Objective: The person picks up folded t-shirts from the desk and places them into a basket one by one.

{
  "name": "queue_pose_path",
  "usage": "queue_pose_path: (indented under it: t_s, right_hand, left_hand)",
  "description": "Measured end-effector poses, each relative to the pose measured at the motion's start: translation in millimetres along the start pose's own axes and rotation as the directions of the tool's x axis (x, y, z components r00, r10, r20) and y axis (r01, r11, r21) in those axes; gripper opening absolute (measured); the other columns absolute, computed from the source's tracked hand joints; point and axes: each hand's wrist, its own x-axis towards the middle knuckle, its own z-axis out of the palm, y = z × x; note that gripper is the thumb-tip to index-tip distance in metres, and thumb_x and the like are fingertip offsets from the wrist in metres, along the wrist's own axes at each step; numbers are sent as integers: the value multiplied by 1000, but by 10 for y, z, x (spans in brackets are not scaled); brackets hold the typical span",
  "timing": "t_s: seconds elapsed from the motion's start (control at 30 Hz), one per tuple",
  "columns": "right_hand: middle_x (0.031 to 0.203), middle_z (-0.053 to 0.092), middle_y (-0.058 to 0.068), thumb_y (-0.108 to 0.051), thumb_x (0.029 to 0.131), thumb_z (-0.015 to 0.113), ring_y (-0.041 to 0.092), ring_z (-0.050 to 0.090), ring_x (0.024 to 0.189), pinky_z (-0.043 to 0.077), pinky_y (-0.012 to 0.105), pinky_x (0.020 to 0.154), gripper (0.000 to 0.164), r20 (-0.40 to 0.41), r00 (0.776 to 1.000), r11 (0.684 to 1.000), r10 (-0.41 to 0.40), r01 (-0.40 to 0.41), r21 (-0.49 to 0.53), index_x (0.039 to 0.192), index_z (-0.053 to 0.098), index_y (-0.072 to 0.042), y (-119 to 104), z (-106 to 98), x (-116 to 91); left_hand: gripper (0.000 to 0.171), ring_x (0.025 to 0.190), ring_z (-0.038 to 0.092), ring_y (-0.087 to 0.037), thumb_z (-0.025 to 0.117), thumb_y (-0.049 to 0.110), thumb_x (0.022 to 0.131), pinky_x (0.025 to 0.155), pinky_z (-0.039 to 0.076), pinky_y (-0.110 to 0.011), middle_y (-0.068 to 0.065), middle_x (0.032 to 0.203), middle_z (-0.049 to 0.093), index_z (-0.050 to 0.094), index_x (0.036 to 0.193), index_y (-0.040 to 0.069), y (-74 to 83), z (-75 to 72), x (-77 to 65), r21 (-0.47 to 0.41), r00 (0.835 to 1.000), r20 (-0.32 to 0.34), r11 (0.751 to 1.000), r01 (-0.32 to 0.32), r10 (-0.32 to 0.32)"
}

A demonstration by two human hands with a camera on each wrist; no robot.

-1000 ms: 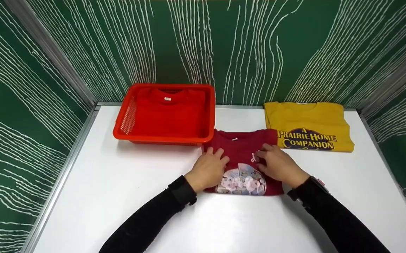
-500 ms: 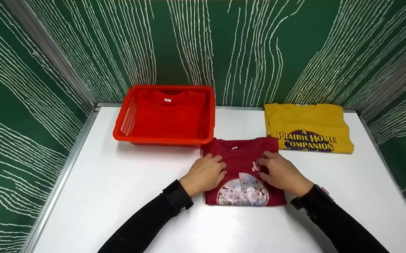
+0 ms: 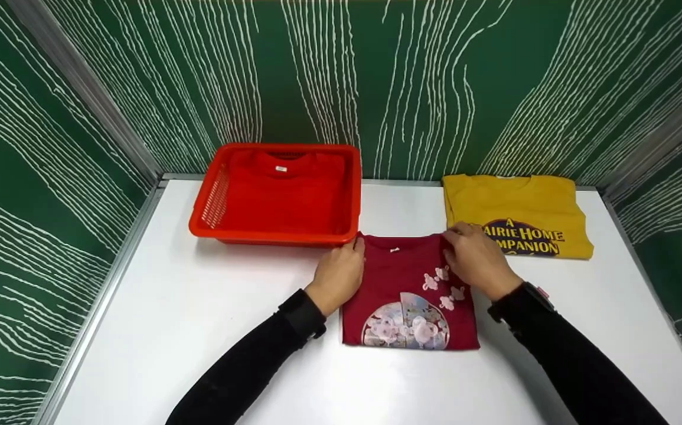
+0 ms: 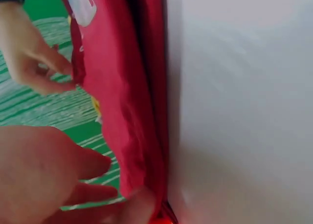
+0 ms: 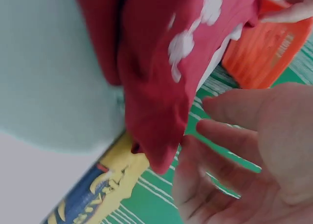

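A folded dark red T-shirt with a pale floral print lies flat on the white table. My left hand is at its upper left corner, beside the basket, pinching the edge. At the opposite upper corner, my right hand pinches the cloth, close to a yellow folded T-shirt. The left wrist view has the left thumb and fingers along the shirt's edge, slightly blurred. In the right wrist view, the thumb and a finger meet the tapering corner while other fingers stand apart from it.
A red plastic basket holding a folded red T-shirt stands at the back left, right by the dark red shirt's corner. Green walls with white wavy lines and metal posts enclose the table.
The dark red shirt has slid toward the person, out from over the yellow shirt's lower edge. Both hands have moved from its front up to its upper corners, uncovering more print.
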Motion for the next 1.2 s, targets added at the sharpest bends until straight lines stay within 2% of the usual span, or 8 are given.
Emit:
queue_pose_path:
  t_s: [0.17,0.33,0.53,0.7,0.83,1.0,1.1,1.2]
  right_hand:
    - [131,66,29,-12,102,75,49,62,114,59,63,102,36,171,985,997,30,-17,-81,132,73,7,31,3,179]
    - [129,67,30,-15,104,73,47,61,112,57,63,104,36,253,965,995,63,-40,-93,132,72,7,23,28,252]
    - [123,67,32,-14,105,71,47,63,108,58,65,102,32,271,959,996,78,-62,-67,127,72,9,21,63,249]
    - [116,68,29,-14,104,72,42,62,104,58,62,102,28,302,948,995,102,-95,-36,119,74,9,22,74,282]
    - [111,68,25,-15,102,75,40,58,103,54,57,101,24,270,961,998,65,-60,-26,112,77,6,40,78,281]
    - [119,74,23,-17,98,77,42,51,112,36,58,100,20,132,991,1000,-21,21,-2,109,81,0,94,9,178]
    - [119,79,23,-15,98,75,44,53,119,30,61,106,21,91,995,998,-35,29,62,111,81,-1,122,-103,115]
    - [117,81,23,-14,99,73,47,59,121,27,65,111,26,106,994,992,-31,17,129,118,79,2,118,-229,71]
  left_hand:
    - [60,89,82,-28,77,12,96,73,68,-38,-15,133,77,60,150,-8,119,82,121,107,997,33,992,69,-73]
    - [51,86,81,-24,76,14,97,72,68,-36,-10,112,79,66,142,-8,156,165,189,183,992,1,976,120,-122]
    - [44,98,80,-29,69,11,102,80,68,-41,-15,121,78,66,142,-6,115,188,248,77,991,74,991,109,-114]
    - [25,99,78,-33,62,8,104,80,67,-45,-16,113,76,71,125,-3,78,170,267,-38,983,143,992,121,-114]
    - [17,98,78,-34,63,11,104,81,67,-46,-15,110,75,71,116,1,57,149,245,-62,986,134,992,109,-100]
    - [19,95,80,-34,67,19,104,77,66,-46,-13,106,77,66,116,4,62,68,161,-39,993,100,997,62,-58]
    - [20,92,79,-34,64,22,106,75,66,-46,-12,105,78,63,118,6,75,-35,107,-38,995,97,999,-11,14]
    - [20,89,79,-33,60,23,110,75,66,-44,-11,106,77,62,122,7,72,-152,29,-78,989,110,993,-93,102]
